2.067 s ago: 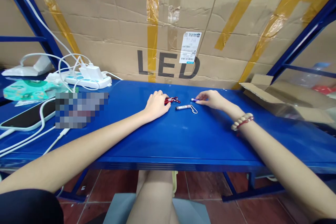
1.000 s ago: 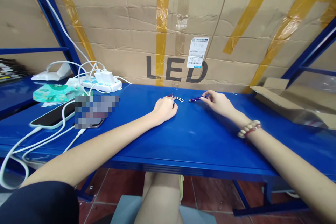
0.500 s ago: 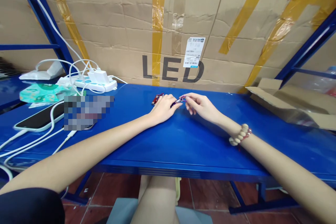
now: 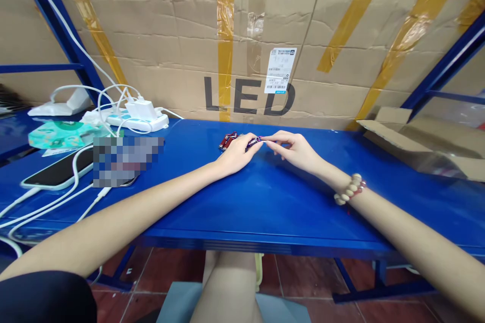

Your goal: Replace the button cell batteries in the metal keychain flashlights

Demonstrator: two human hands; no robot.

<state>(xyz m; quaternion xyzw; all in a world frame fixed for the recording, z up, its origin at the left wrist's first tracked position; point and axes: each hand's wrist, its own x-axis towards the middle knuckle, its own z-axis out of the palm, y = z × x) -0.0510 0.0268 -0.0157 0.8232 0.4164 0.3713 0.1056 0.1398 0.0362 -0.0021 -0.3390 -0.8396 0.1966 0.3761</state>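
My left hand rests on the blue table, closed around a small shiny purple cylinder that sticks out between thumb and forefinger. Its exact kind is too small to tell. At the cylinder's right end, the thumb and forefinger of my right hand are pinched together. Whatever lies between those fingertips is too tiny to make out. Several dark red shiny cylinders lie on the table just beyond my left fingers, partly hidden by them.
A blue table spans the view, backed by a large taped cardboard box. On the left are a power strip with white cables, a tissue pack and a phone. An open carton stands at right.
A purple loop that showed at my right fingertips is no longer visible. My right fingers have closed nearer to the purple cylinder. My left hand stays almost in place.
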